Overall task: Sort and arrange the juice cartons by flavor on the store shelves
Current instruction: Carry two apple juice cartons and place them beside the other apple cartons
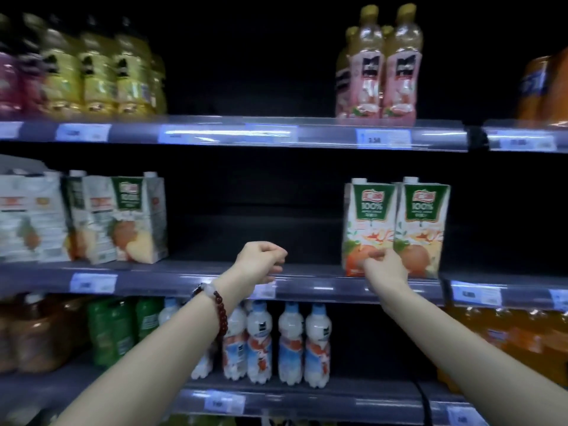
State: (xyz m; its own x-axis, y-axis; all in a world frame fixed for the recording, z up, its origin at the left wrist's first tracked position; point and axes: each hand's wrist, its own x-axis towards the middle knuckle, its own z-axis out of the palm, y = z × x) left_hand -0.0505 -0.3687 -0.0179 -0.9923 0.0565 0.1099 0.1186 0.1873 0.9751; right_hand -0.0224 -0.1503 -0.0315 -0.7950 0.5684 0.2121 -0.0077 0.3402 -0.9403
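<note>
Best to square the two apple cartons flush, faces forward, before reaching for anything else. Worth steadying the pair with flat fingers low on the front panel rather than pinching a corner, since tall cartons look likely to tip backward into the dark gap behind. Probably wise to bring the left hand in for support at the pair's left side, then slide both as one block along the shelf instead of lifting.

Right hand [382,265] at the base of the left apple carton [367,229], fingers curled against its lower front; touching, though hard to tell whether truly gripping or only nudging. Right apple carton [422,229] upright, pressed against its twin, just beside the same hand. Both standing at the front edge of the middle shelf [322,287], right of centre.

Left hand [261,262] hovering over the bare stretch of that shelf, fingers curled loosely, holding nothing; a beaded bracelet [219,309] on the wrist. Well apart from the apple pair, and well apart too from the peach cartons [132,219] grouped at the shelf's left end, one turned at an angle
</note>
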